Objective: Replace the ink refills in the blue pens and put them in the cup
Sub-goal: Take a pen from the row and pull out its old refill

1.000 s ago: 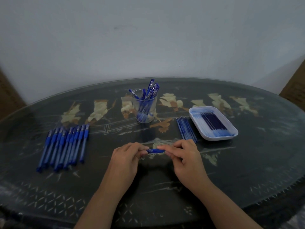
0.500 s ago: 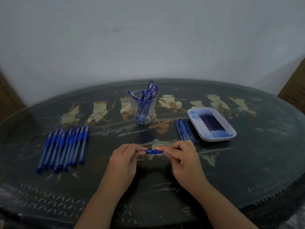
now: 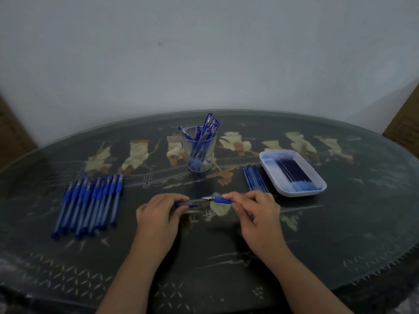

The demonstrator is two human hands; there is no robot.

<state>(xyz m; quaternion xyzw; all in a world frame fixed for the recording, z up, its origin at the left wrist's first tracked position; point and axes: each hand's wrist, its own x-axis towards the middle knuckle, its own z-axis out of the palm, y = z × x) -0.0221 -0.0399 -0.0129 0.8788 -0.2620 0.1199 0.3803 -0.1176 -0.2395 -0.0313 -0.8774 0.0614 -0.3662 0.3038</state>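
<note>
While the left hand (image 3: 158,215) pinches the pen barrel (image 3: 188,205) and the right hand (image 3: 257,213) pinches the grip piece (image 3: 223,200) at frame centre, both parts appear light, rigid and slippery, best held by the rubber.

2 bare hands show: left hand (image 3: 156,215) and right hand (image 3: 259,215). Behind each grip, the wrist and forearm are bare as far as the view reaches.

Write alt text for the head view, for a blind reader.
A person's left hand holds a pen barrel and the right hand pinches its detached tip section above a dark table. Beyond are a cup of pens, a row of pens at left and a tray of refills at right.
</note>
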